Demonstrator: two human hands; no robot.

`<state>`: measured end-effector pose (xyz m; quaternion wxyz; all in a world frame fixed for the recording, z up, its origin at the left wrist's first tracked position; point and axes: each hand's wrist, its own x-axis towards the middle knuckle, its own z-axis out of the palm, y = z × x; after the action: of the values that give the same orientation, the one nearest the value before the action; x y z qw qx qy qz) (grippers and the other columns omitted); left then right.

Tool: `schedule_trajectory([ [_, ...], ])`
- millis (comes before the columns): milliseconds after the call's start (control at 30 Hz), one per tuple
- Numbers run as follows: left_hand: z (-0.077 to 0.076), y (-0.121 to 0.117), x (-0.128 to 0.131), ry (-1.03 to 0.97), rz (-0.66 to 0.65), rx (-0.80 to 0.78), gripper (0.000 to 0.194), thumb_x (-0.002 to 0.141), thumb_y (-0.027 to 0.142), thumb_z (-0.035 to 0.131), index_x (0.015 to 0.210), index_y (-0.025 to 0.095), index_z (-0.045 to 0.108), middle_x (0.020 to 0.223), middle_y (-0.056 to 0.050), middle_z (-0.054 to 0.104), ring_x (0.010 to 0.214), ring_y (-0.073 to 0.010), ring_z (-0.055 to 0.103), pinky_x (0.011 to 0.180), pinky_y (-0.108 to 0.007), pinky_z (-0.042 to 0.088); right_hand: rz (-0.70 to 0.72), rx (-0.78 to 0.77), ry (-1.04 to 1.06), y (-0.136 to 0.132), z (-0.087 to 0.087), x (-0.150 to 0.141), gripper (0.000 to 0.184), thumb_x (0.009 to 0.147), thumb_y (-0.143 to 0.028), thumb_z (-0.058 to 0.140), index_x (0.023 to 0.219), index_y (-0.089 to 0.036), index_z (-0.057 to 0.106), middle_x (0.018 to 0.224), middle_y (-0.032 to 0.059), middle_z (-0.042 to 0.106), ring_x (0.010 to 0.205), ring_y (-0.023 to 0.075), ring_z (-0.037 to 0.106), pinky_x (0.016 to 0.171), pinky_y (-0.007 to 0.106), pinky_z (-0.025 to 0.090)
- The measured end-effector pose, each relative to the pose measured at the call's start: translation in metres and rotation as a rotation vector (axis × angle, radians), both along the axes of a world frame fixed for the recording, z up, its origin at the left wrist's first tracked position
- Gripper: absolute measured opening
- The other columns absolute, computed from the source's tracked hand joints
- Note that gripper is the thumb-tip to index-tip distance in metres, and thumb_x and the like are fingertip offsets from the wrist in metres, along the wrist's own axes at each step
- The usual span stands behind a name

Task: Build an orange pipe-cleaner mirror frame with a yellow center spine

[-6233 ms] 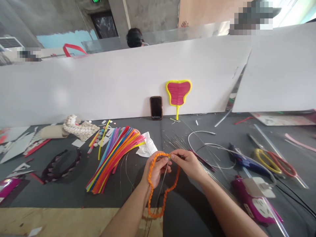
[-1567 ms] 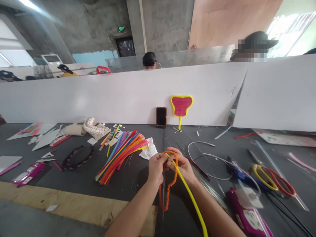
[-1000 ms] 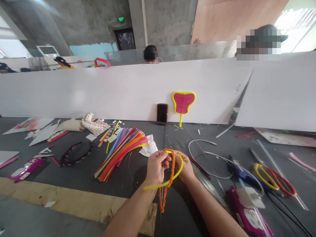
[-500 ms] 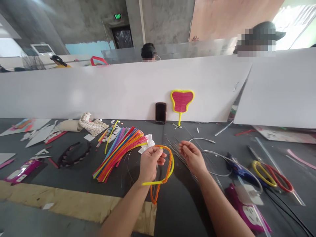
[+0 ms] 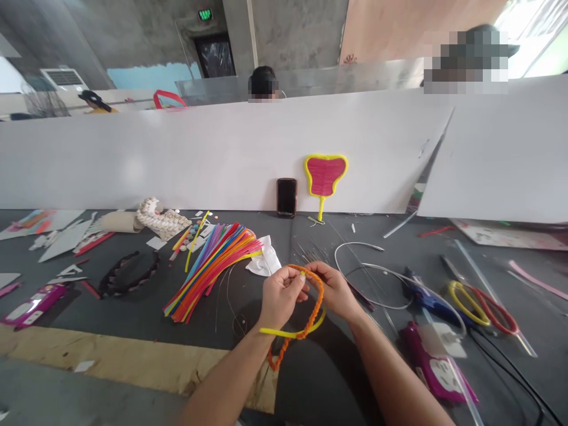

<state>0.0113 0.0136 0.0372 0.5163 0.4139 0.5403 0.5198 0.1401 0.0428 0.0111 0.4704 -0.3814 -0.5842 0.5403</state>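
The left hand point(image 5: 280, 294) pinches one end of an orange, twisted, fuzzy cord point(image 5: 318, 305) and a bit of a yellow, smooth, fuzzy stem point(image 5: 284, 333) between thumb and forefinger, above the dark grey counter point(image 5: 124, 319). The right hand point(image 5: 333, 289) sits just beside it with bent fingers at the upper right of the cord; their tips are partly hidden, so whether they grip cannot be told. The cord hangs in a loop below the hands, while the stem curves around it and its free end crosses in front of the left wrist. To the left of the hands, a fanned bundle of multicoloured fuzzy stems point(image 5: 208, 275) lies beside a crumpled white tissue point(image 5: 265, 258).
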Motion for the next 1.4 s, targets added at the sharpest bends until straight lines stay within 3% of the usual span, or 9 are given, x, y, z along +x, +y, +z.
schedule_trajectory([
  [167,0.002,-0.003,0.000,-0.068,-0.017,-0.032,0.015,0.070,0.029,0.066,0.067,0.015,0.063,0.054,-0.001,0.065,0.043,-0.0090,0.056,0.046,-0.019,0.045,-0.104,0.043,-0.060,0.000,0.000,-0.001,0.011,0.079,-0.030,0.058,0.077,-0.020,0.064,0.066,-0.0006,0.059,0.061,0.0128,0.050,0.055,0.023,0.041],
  [367,0.005,-0.005,0.000,-0.105,-0.094,-0.011,0.014,0.070,0.027,0.066,0.067,0.014,0.065,0.054,-0.002,0.064,0.042,-0.0084,0.055,0.045,-0.018,0.044,0.040,-0.088,0.002,0.000,0.008,0.003,0.019,0.073,-0.036,0.066,0.069,-0.018,0.064,0.060,-0.0024,0.058,0.054,0.0106,0.047,0.051,0.023,0.036],
  [500,0.003,-0.001,-0.001,-0.122,-0.092,-0.029,0.016,0.069,0.030,0.068,0.067,0.014,0.065,0.055,-0.002,0.065,0.044,-0.0088,0.056,0.046,-0.019,0.046,0.025,-0.119,0.032,0.000,0.006,0.000,0.021,0.072,-0.039,0.067,0.072,-0.018,0.066,0.064,-0.0003,0.061,0.059,0.0130,0.051,0.055,0.025,0.040],
  [567,0.002,0.002,-0.002,-0.162,-0.029,-0.056,0.019,0.068,0.032,0.069,0.068,0.014,0.065,0.058,-0.003,0.066,0.046,-0.0096,0.058,0.046,-0.019,0.046,-0.085,-0.055,0.066,0.000,0.002,-0.003,0.019,0.072,-0.037,0.068,0.082,-0.020,0.067,0.078,0.0024,0.064,0.070,0.0165,0.057,0.063,0.028,0.044],
  [667,0.001,0.007,-0.002,-0.190,0.075,-0.092,0.022,0.064,0.035,0.072,0.068,0.015,0.064,0.059,-0.002,0.067,0.047,-0.0103,0.059,0.043,-0.018,0.045,-0.310,0.177,0.008,-0.001,-0.001,-0.006,0.013,0.074,-0.034,0.068,0.084,-0.025,0.068,0.094,0.0046,0.063,0.089,0.0210,0.056,0.080,0.035,0.044],
  [800,0.000,0.008,-0.001,-0.160,0.088,-0.077,0.024,0.063,0.037,0.073,0.067,0.015,0.064,0.058,-0.002,0.067,0.046,-0.0113,0.060,0.042,-0.018,0.045,-0.312,0.290,-0.112,-0.002,-0.002,-0.005,0.011,0.078,-0.035,0.065,0.076,-0.028,0.073,0.082,0.0048,0.065,0.086,0.0229,0.055,0.082,0.040,0.043],
  [1000,-0.003,0.008,-0.002,-0.118,0.030,-0.037,0.022,0.065,0.035,0.073,0.068,0.014,0.067,0.058,-0.003,0.067,0.048,-0.0118,0.061,0.045,-0.019,0.047,-0.190,0.096,0.046,-0.001,-0.004,-0.006,0.015,0.074,-0.040,0.069,0.074,-0.026,0.074,0.084,0.0052,0.066,0.085,0.0220,0.057,0.079,0.038,0.045],
  [1200,-0.001,0.008,-0.003,-0.122,-0.016,-0.087,0.024,0.063,0.036,0.074,0.066,0.013,0.068,0.057,-0.004,0.068,0.047,-0.0126,0.061,0.047,-0.021,0.048,0.036,-0.369,0.478,-0.003,-0.007,-0.013,0.022,0.068,-0.040,0.074,0.077,-0.021,0.068,0.066,-0.0011,0.061,0.058,0.0133,0.053,0.058,0.029,0.045],
  [1400,-0.003,0.010,-0.004,0.129,-0.009,0.007,0.008,0.066,0.028,0.071,0.065,0.020,0.069,0.056,-0.002,0.067,0.053,-0.0165,0.063,0.052,-0.023,0.046,0.002,-0.406,0.480,0.000,-0.010,-0.013,0.023,0.062,-0.036,0.078,0.073,-0.018,0.067,0.066,-0.0006,0.063,0.058,0.0124,0.055,0.059,0.027,0.045],
])
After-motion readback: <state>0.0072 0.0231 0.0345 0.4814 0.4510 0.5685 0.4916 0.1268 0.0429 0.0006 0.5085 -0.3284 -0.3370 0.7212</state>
